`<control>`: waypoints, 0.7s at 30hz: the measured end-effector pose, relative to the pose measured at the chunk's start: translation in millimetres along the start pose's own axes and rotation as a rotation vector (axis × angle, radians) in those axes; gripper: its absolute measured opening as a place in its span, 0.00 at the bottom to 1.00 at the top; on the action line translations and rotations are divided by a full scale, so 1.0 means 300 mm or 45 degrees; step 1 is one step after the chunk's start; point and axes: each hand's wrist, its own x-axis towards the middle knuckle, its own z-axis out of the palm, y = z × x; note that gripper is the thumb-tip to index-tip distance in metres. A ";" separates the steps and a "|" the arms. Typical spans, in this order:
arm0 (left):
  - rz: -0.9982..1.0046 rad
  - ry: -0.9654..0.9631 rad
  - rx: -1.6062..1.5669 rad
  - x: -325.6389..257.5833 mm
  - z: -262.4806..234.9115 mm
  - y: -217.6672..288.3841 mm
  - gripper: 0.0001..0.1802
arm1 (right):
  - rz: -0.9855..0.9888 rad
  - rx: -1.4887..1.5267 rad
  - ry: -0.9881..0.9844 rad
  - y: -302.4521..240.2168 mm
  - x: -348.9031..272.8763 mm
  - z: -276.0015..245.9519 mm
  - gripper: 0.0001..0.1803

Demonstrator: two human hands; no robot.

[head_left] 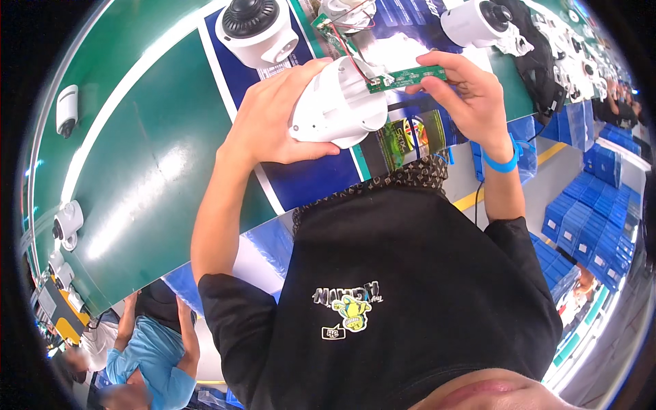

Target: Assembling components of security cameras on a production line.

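- Your left hand [268, 126] wraps around one white camera housing [336, 104], fingers curled over its top and thumb under it, holding it up above the blue mat [311, 179].
- Your right hand [466, 96] pinches one narrow green circuit board [404, 76] between thumb and fingertips; the board's left end meets the open mouth of the housing, and thin red wires run from there up to a second green board [335, 37] lying on the mat.
- One blue wrist strap [501, 164] circles your right wrist.
- Count two more white cameras near your hands: one domed unit [258, 29] up left of the housing, one [476, 22] above your right hand.
- Four smaller white cameras sit along the green belt [147, 171] at far left: one [66, 109] alone, another [67, 224] lower down, and two more just below it near the belt's edge.
- The belt's near edge runs just in front of your chest; the widest bare stretch is the green surface left of your left forearm.
- Stacks of blue crates [581, 219] fill the floor to your right.
- Another person in a blue shirt [147, 355] stands at lower left, well apart from your hands.
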 end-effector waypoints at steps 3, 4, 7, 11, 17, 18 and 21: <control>0.021 -0.003 0.062 -0.005 0.004 -0.001 0.51 | 0.019 -0.055 0.027 -0.009 -0.008 0.002 0.13; -0.006 -0.007 0.033 -0.011 0.004 -0.009 0.51 | 0.020 -0.057 0.030 -0.002 -0.011 -0.001 0.13; -0.034 -0.013 -0.005 -0.013 0.009 -0.013 0.52 | 0.079 0.005 0.093 0.031 -0.022 0.004 0.13; -0.023 0.004 -0.011 -0.019 0.018 -0.019 0.53 | 0.030 0.139 0.179 0.048 -0.026 0.024 0.12; -0.033 -0.011 -0.027 -0.022 0.017 -0.019 0.52 | 0.064 0.151 0.174 0.057 -0.034 0.033 0.11; -0.033 -0.011 -0.027 -0.021 0.018 -0.020 0.52 | 0.032 0.186 0.173 0.056 -0.034 0.036 0.11; -0.027 -0.005 -0.034 -0.022 0.015 -0.019 0.52 | 0.051 0.162 0.133 0.054 -0.045 0.036 0.12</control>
